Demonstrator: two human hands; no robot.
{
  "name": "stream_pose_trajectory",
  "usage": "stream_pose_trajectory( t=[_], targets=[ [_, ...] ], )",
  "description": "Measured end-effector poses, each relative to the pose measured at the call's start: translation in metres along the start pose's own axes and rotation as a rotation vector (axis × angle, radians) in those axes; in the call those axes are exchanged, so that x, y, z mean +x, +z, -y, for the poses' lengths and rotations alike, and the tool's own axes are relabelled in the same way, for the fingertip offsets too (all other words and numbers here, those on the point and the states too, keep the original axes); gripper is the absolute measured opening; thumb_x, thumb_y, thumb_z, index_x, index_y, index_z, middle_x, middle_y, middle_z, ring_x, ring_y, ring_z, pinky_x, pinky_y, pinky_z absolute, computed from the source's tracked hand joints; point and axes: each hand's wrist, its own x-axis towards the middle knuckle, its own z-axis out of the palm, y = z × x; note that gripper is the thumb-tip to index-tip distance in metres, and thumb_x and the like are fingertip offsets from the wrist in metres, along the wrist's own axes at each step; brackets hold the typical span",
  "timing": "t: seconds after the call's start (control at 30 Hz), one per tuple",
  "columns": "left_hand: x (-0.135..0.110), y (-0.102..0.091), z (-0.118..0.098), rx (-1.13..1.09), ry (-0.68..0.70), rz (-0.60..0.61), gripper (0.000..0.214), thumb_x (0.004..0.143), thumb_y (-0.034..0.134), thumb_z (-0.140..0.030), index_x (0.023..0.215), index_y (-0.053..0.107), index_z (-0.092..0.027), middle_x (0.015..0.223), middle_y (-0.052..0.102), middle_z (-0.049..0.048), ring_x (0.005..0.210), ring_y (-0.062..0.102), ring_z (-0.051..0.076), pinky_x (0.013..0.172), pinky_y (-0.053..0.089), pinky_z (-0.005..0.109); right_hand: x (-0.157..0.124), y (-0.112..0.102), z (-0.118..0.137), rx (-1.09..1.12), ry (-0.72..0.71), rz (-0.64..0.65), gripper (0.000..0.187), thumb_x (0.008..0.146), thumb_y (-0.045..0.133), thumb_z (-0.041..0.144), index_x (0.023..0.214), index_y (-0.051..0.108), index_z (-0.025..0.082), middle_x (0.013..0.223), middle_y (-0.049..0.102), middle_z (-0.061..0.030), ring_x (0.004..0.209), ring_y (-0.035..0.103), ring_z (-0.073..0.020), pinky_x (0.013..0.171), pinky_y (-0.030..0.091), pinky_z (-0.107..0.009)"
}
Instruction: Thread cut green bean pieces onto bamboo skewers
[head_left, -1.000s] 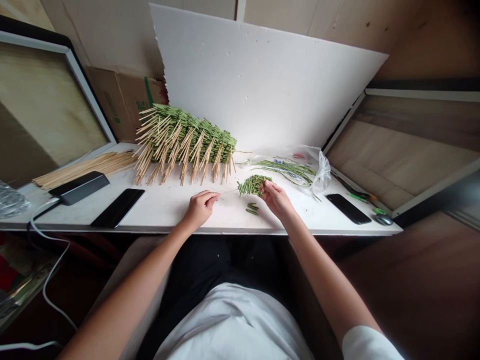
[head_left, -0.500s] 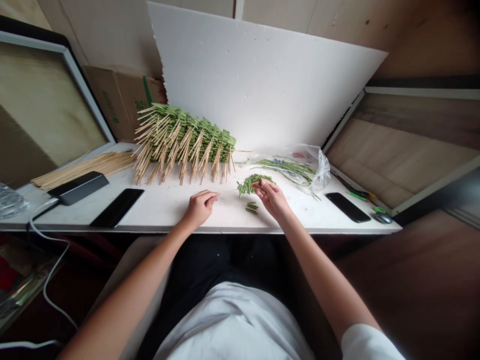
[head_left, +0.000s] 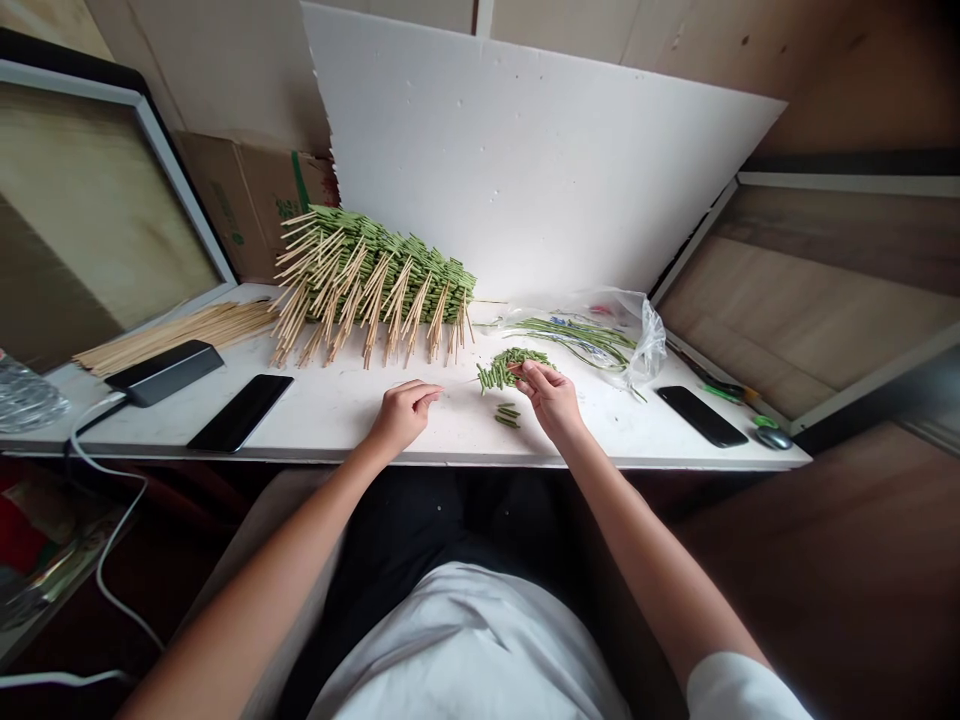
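Observation:
My left hand (head_left: 405,415) hovers over the white table with thumb and forefinger pinched together. From its fingertips a thin pale stick, seemingly a bamboo skewer (head_left: 469,381), runs faintly toward a row of cut green bean pieces (head_left: 493,376). At the right end of that row, my right hand (head_left: 551,395) is closed in a pinch, and its fingers hide what they hold. Behind it, partly covered, lies a small heap of bean pieces (head_left: 529,355). A few loose bean pieces (head_left: 508,414) rest on the table between the hands.
Stacked bean skewers (head_left: 390,275) stand at the back left, near bare skewers (head_left: 180,335). Long green beans (head_left: 577,335) lie by a clear plastic bag (head_left: 651,345). Phones (head_left: 240,413) (head_left: 701,415), a black box (head_left: 165,372) and a mouse (head_left: 772,437) are on the table (head_left: 450,440).
The whole view has shifted slightly to the right. Both hands keep nearly the same pinched pose and place over the table.

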Motion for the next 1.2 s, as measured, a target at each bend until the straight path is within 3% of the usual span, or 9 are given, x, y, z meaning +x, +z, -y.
stream_pose_trajectory(
  t=[0.47, 0.67, 0.93, 1.2],
  targets=[
    [0.001, -0.001, -0.003, 0.012, -0.016, -0.017, 0.021, 0.098, 0.059, -0.011, 0.102, 0.079, -0.016, 0.090, 0.079, 0.0081, 0.079, 0.075, 0.020, 0.074, 0.059, 0.030, 0.000, 0.002, -0.002, -0.096, -0.008, -0.082, 0.035, 0.070, 0.088, 0.053, 0.092, 0.080, 0.026, 0.102, 0.079, -0.0051, 0.106, 0.071, -0.0267, 0.072, 0.057, -0.033],
    [0.000, 0.000, -0.002, 0.006, 0.004, -0.011, 0.023, 0.098, 0.057, -0.010, 0.103, 0.079, -0.016, 0.089, 0.079, 0.0080, 0.079, 0.075, 0.020, 0.074, 0.059, 0.031, 0.003, -0.001, -0.013, -0.133, -0.028, -0.130, 0.038, 0.071, 0.088, 0.055, 0.095, 0.081, 0.025, 0.101, 0.079, -0.0048, 0.102, 0.070, -0.0242, 0.079, 0.053, -0.034],
    [-0.001, 0.002, 0.001, 0.003, 0.023, -0.006, 0.025, 0.097, 0.056, -0.007, 0.101, 0.079, -0.016, 0.087, 0.078, 0.0076, 0.078, 0.075, 0.019, 0.073, 0.059, 0.030, -0.008, 0.013, -0.025, -0.208, -0.088, -0.252, 0.047, 0.075, 0.082, 0.063, 0.101, 0.081, 0.023, 0.102, 0.080, -0.0071, 0.101, 0.072, -0.0267, 0.081, 0.054, -0.036],
    [-0.002, 0.002, 0.000, -0.015, -0.004, 0.012, 0.025, 0.096, 0.058, -0.008, 0.100, 0.080, -0.017, 0.086, 0.078, 0.0076, 0.078, 0.075, 0.019, 0.073, 0.060, 0.030, -0.012, 0.019, -0.021, -0.193, -0.073, -0.222, 0.041, 0.077, 0.080, 0.064, 0.095, 0.079, 0.026, 0.099, 0.078, -0.0042, 0.102, 0.070, -0.0242, 0.082, 0.055, -0.034]
  ],
)
